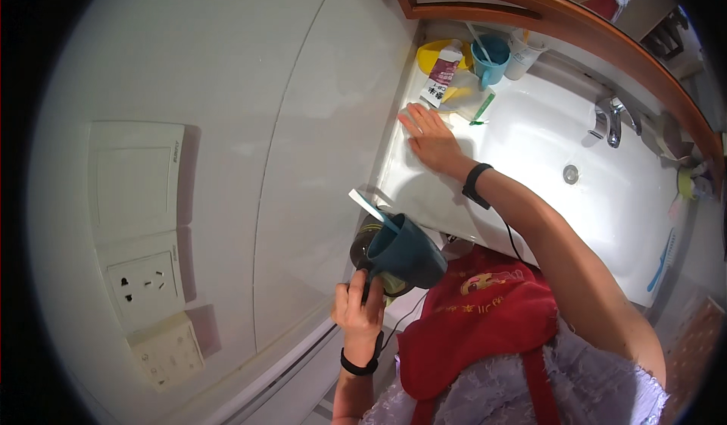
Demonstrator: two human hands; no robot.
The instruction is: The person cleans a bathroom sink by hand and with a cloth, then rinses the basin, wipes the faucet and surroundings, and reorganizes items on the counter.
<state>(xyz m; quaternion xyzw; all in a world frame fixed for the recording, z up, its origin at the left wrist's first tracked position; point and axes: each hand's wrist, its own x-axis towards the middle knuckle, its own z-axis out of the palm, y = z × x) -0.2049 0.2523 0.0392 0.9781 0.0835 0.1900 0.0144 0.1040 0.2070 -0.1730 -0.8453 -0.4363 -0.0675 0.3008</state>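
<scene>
A dark teal mug [409, 254] with a white-headed toothbrush [369, 204] standing in it hangs near the sink's left front corner. My left hand [359, 304] is closed round its handle. Partly hidden behind the mug is a dark round container [364, 239]; its kind cannot be made out. My right hand [433, 139] lies with fingers stretched out over the left ledge of the white washbasin [530, 145]. Just beyond its fingertips are a white and maroon tube [442, 74] and a clear plastic wrapper [471, 101] with a green edge.
Behind the tube sit a yellow dish [431, 55], a light blue cup [492, 59] holding a toothbrush, and a white cup [524, 55]. A chrome faucet [613, 122] rises at the back. A blue comb [663, 260] lies at right. The tiled wall [318, 145] bounds the left.
</scene>
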